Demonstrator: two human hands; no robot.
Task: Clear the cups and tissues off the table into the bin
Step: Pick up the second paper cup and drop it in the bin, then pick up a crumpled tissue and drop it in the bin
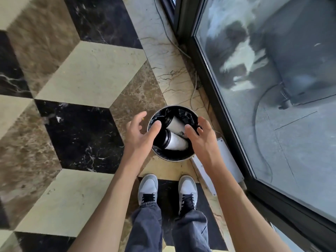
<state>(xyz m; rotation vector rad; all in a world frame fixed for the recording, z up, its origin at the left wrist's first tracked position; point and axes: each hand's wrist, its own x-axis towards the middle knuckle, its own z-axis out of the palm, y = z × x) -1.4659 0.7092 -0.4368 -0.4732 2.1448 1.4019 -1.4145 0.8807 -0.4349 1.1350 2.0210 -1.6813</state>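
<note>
Both hands, left hand (141, 131) and right hand (200, 137), hover with fingers spread and empty over the round metal black-lined bin (172, 158) at frame centre, holding two white paper cups (175, 140).

Both forearms (112, 197) are bare, with no sleeves in frame. At bottom centre, loose dark grey-blue denim trousers (147, 228) bunch over the ankles. Footwear: grey-and-white sneakers (148, 186) with black laces; toe panels appear pale grey, though wide-angle distortion limits certainty.
</note>
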